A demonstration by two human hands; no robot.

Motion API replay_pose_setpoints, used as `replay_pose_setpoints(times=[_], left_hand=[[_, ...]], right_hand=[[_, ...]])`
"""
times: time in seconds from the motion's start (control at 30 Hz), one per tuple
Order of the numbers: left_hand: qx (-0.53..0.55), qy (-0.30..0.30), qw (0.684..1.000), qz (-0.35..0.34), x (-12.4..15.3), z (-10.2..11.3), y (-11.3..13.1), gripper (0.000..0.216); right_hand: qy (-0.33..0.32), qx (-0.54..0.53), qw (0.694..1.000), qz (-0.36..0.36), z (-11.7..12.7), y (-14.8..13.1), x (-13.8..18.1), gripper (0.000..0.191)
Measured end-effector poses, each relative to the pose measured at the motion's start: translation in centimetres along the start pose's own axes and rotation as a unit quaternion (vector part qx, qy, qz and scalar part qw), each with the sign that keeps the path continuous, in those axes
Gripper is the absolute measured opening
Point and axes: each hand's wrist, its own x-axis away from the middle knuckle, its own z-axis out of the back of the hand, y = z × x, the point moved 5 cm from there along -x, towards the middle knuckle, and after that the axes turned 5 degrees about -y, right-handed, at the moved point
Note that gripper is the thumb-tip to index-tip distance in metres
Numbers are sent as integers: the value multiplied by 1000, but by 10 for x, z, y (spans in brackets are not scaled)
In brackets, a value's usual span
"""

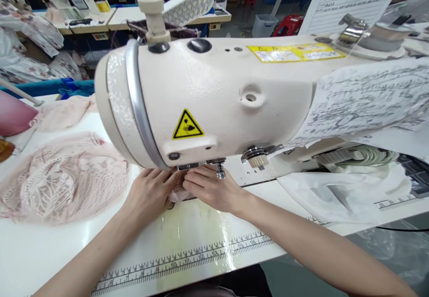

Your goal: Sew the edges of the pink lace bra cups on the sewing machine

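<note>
The left hand (150, 193) and right hand (212, 188) sit close together on the thin, pale pink lace cloth (177, 195), under the big, rounded, cream sewing machine (214, 91). I can't tell if they pinch it. Best to keep the cloth flat and not tug.

The cloth (178, 195) is coloured pale pink, the machine (214, 91) cream, the triangle (187, 127) yellow and black; the white table (30, 248) is ruled in black
</note>
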Motion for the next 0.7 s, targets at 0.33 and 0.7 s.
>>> replay_pose_setpoints(times=[0.33,0.7], left_hand=[[-6,21,1000,-17,3,1,1,53],[-20,33,999,-26,2,2,6,42]], right_hand=[[24,40,998,-43,10,4,1,23],[16,40,997,-60,13,15,3,19]])
